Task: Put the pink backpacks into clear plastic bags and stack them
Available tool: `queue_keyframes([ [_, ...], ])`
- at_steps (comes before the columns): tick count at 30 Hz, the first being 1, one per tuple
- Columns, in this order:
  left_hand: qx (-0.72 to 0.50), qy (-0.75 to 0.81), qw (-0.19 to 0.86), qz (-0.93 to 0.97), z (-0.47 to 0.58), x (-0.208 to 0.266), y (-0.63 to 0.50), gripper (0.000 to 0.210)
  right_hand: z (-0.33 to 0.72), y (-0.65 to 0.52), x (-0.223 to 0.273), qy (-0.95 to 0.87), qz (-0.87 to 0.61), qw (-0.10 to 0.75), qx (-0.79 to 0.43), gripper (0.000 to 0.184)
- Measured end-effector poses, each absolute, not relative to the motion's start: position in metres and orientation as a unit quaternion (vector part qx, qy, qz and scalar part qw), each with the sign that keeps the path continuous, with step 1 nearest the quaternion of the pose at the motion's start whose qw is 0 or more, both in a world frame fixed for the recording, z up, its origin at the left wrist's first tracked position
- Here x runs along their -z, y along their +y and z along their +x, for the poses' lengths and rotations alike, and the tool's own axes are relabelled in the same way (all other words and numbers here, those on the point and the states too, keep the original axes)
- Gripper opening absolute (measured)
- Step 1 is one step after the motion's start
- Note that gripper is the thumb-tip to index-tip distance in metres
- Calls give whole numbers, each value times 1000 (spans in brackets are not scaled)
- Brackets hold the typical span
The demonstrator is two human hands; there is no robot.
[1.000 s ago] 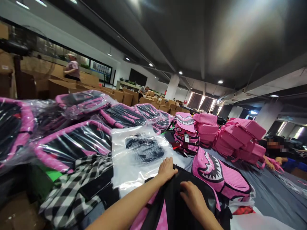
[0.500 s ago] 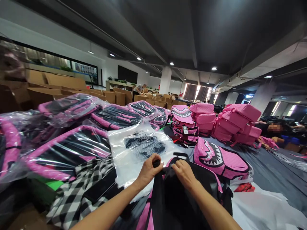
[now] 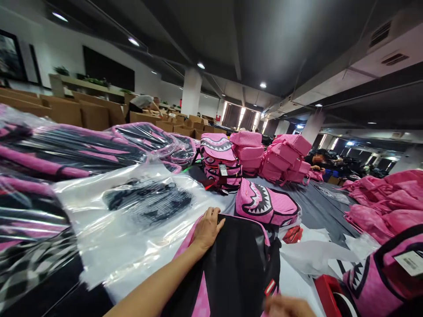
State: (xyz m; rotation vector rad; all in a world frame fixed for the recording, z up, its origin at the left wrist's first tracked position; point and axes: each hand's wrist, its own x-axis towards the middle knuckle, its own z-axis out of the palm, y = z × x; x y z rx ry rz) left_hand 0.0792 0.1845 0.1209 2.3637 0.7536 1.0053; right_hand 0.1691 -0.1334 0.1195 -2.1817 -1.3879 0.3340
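A black backpack (image 3: 231, 259) with pink edging lies before me at the lower middle. My left hand (image 3: 207, 226) grips its upper left corner, the fingers over the edge and the thumb on the black panel. At the bottom edge my right hand (image 3: 289, 307) is blurred and partly cut off, beside the backpack's lower right side and a strap with a red label (image 3: 270, 287). A clear plastic bag (image 3: 95, 224) with a dark print lies left of the backpack. Beyond it rests a pink backpack with a shark-mouth design (image 3: 267, 202).
Plastic-wrapped backpacks (image 3: 76, 147) are heaped on the left. Pink bags stand in stacks (image 3: 284, 156) farther back, with another pile (image 3: 390, 198) at right. A red box (image 3: 330, 295) and a tagged pink bag (image 3: 380, 273) are near right. Cardboard boxes (image 3: 95, 114) and people are behind.
My view has turned right. Both hands were at the backpack's top; my left hand now holds its upper left corner, while my right has dropped toward the lower right.
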Motion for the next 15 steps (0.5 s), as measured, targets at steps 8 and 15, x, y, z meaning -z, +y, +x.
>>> queue_keyframes([
  [8,-279,-6,203,938,149,-144,125,52,268,-52,-149,-252,-920,299,-38,33],
  [15,-169,-136,204,955,192,-169,85,17,234,-95,-189,-371,-807,425,176,36],
])
